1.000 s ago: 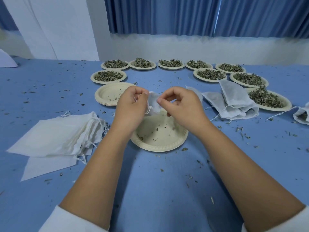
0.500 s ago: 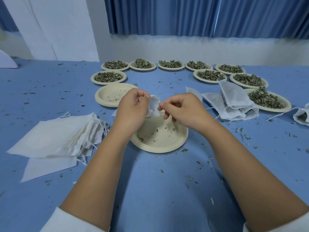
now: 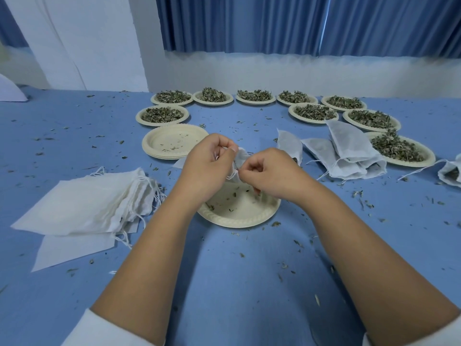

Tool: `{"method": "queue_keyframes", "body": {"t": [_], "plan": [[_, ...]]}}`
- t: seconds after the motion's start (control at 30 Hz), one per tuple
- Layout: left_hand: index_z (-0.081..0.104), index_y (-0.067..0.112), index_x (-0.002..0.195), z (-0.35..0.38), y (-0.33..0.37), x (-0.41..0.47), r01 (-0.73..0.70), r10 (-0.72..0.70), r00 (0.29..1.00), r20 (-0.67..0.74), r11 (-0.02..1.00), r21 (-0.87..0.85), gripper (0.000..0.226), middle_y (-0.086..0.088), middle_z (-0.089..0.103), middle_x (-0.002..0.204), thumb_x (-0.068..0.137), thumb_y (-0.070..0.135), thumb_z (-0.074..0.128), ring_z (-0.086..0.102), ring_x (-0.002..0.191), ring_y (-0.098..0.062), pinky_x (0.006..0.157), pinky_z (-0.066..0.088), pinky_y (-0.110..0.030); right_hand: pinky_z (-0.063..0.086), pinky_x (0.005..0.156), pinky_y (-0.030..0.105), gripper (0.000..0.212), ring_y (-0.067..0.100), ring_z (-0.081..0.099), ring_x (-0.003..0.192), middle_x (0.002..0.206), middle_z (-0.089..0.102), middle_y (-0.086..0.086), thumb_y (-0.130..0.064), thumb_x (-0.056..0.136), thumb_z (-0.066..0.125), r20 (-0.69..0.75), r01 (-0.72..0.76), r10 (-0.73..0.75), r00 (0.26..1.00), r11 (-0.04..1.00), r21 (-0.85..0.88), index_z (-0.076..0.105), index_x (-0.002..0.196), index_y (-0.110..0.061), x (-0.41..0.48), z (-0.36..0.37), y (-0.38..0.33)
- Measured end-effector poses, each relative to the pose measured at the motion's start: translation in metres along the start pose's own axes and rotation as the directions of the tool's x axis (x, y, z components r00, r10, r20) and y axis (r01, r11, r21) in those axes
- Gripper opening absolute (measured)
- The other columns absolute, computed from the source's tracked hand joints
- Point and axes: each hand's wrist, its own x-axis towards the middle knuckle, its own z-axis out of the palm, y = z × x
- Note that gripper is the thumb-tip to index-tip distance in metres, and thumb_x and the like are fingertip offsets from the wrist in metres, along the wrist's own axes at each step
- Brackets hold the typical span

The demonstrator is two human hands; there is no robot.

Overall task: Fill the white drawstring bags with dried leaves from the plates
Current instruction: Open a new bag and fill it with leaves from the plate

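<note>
Left grip curls round neck of white bag; right grip pinches its mouth, cord or cloth unclear. Bag hangs just above near plate, which holds only crumbs.

Progress, judged: few filled bags right of near plate, emptied plate stack behind-left. Nine leaf-filled plates beyond, thick pile of flat bags left: most work remains.

Bench in front of near plate open; both sides crowded.

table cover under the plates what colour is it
The table cover is plain blue, seen in the head view.
</note>
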Motion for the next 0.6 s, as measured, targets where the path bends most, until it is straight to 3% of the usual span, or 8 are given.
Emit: {"method": "queue_keyframes", "body": {"t": [0.2,0.37,0.47,0.6], "plan": [[0.062,0.012,0.092,0.0021,0.0021,-0.0043,-0.048,0.036,0.991,0.128,0.994,0.094,0.009,0.008,0.053,0.056,0.096,0.013,0.055,0.046,0.05,-0.002,0.051,0.037,-0.011,0.052,0.057,0.029,0.03,0.006,0.056,0.044,0.046,0.062,-0.006,-0.018,0.085,0.057,0.016,-0.055,0.058,0.998,0.984,-0.17,0.06,0.055,-0.02,0.0003,0.0014,0.0003],[0.062,0.011,0.091,0.0039,0.0029,-0.0068,-0.059,0.038,0.983,0.178,0.992,0.111,0.009,0.005,0.055,0.057,0.096,0.013,0.056,0.049,0.052,-0.004,0.053,0.041,-0.012,0.046,0.054,0.026,0.027,0.015,0.06,0.055,0.058,0.067,0.002,-0.026,0.081,0.064,-0.075,-0.073,0.054,0.996,0.958,-0.279,0.06,0.055,-0.019,0.0016,0.002,-0.0008],[0.062,0.012,0.091,0.0013,0.0041,-0.0042,-0.013,0.009,0.993,0.115,0.999,0.037,0.009,0.01,0.052,0.053,0.097,0.013,0.056,0.046,0.049,-0.004,0.052,0.04,-0.014,0.054,0.061,0.034,0.018,0.018,0.064,0.06,0.055,0.065,-0.002,-0.019,0.074,0.07,-0.165,-0.037,0.014,0.986,0.99,-0.136,0.065,0.057,-0.02,0.0021,0.0016,-0.0014],[0.063,0.016,0.09,-0.0022,0.0046,-0.0021,0.024,-0.024,1.0,-0.017,1.0,-0.013,0.009,0.007,0.054,0.058,0.097,0.016,0.056,0.047,0.047,0.0,0.048,0.038,-0.011,0.052,0.064,0.033,0.012,0.011,0.054,0.055,0.049,0.055,-0.01,-0.019,0.079,0.076,-0.204,0.033,-0.01,0.979,0.994,0.108,0.072,0.07,-0.027,0.004,0.0011,0.0019]]}}
